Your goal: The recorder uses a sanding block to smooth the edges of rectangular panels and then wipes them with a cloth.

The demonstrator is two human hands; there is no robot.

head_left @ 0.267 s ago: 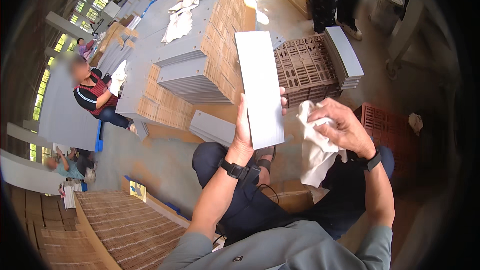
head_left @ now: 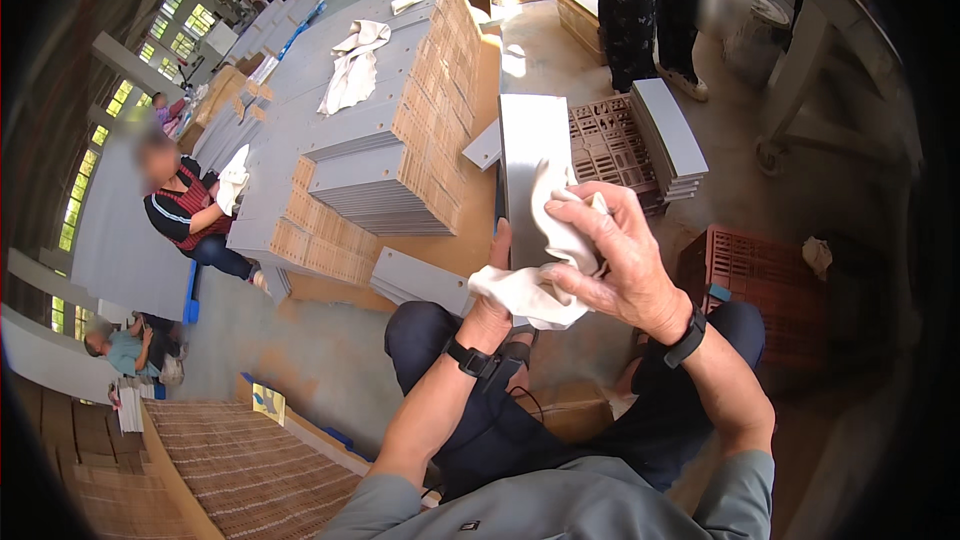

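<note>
Upright in front of me stands a narrow white-grey board (head_left: 532,125), its left edge face in shadow. My left hand (head_left: 487,324) grips it near the lower end, thumb along the left edge; its other fingers are hidden behind the board and cloth. A crumpled white cloth (head_left: 535,298) lies against the board's lower half and drapes over part of my left hand. My right hand (head_left: 638,265) pinches this cloth between thumb and fingers, at the board's right side.
Tall stacks of grey boards (head_left: 420,178) stand ahead left, with white cloths (head_left: 350,70) on top. Boards (head_left: 668,130) lie on a brown plastic crate (head_left: 606,135); a reddish crate (head_left: 750,275) sits right. A co-worker (head_left: 190,195) crouches left; another person (head_left: 640,15) stands ahead.
My right hand has brought the cloth leftward onto the board, from beside it. The board has turned, so its left edge face now shows, and its top sits lower in view.
</note>
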